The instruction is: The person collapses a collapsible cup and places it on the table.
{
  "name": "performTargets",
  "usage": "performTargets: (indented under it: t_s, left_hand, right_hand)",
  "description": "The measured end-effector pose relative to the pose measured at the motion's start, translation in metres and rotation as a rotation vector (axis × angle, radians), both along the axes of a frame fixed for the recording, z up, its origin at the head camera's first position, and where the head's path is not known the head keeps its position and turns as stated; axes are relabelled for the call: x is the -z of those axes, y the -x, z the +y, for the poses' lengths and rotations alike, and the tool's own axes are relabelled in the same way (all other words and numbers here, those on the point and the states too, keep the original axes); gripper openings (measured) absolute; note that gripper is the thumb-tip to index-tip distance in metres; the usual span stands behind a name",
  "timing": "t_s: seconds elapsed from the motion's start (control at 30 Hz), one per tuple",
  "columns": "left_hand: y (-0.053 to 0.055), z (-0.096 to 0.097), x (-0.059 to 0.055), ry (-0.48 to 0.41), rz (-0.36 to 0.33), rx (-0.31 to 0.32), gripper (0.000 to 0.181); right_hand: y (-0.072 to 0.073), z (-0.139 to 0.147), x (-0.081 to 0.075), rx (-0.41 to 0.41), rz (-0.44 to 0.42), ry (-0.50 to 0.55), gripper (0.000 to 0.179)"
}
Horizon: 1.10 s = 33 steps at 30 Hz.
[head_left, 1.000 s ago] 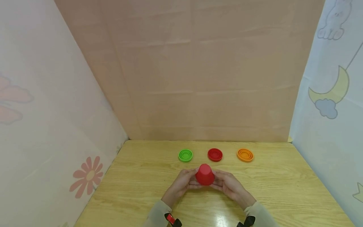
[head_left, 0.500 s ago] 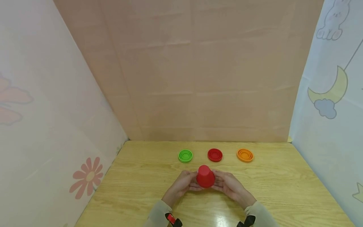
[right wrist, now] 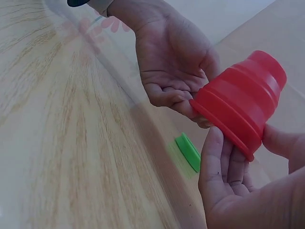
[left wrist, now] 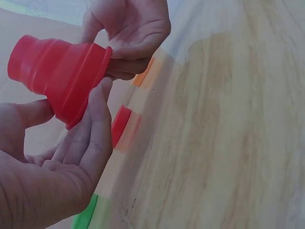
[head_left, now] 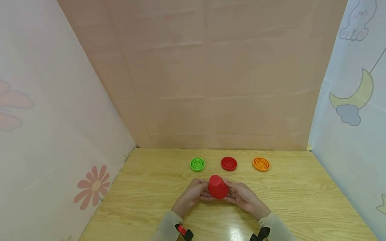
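A red collapsible cup [head_left: 217,188] is held above the table between both hands, drawn out to its full stepped height. Its narrow base points up and away, its wide rim toward the person, as the left wrist view of the cup [left wrist: 62,71] shows. The left hand [head_left: 192,194] grips the rim from the left, thumb on the outer wall and fingers under the rim. From the right, the right hand [head_left: 245,197] pinches the opposite side in the same way; in the right wrist view its fingers [right wrist: 213,162] lie along the rim. The cup's inside is hidden.
Behind the hands, a green flattened cup [head_left: 197,164], a red flattened cup [head_left: 229,163] and an orange flattened cup [head_left: 261,164] lie in a row on the wooden table [head_left: 144,187]. A beige cloth [head_left: 211,83] hangs behind, with patterned white sheets at both sides.
The cup has tilted slightly, its base shifting a little to the left. Both hands keep their hold in nearly the same place.
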State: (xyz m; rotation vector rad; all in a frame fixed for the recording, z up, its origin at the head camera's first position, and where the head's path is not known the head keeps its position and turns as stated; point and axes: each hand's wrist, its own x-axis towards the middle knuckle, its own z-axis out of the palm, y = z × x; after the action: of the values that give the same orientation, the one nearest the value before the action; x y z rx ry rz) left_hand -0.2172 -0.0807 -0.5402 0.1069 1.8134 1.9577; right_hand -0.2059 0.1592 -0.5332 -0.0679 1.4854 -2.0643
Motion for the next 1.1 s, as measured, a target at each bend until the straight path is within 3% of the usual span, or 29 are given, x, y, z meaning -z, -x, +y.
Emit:
performTargets:
  t_s: [0.2,0.37,0.7,1.1]
  left_hand:
    - [0.0004,0.0022,0.0001,0.008,-0.022,-0.037,0.040]
    - [0.0016,0.0034,0.0006,0.016,-0.035,-0.047,0.044]
    - [0.0021,0.0026,0.0023,0.032,-0.082,0.012,0.051]
    - [0.0052,-0.0037,0.0043,-0.059,-0.113,0.071,0.046]
  right_hand:
    - [-0.0003,0.0003,-0.0005,-0.005,0.044,0.005,0.025]
    - [-0.0001,-0.0013,-0.0024,0.004,0.128,-0.064,0.035]
    - [-0.0013,-0.0060,-0.0007,0.037,0.218,-0.215,0.038]
    - [-0.0046,-0.0069,-0.0082,0.025,0.284,-0.248,0.035]
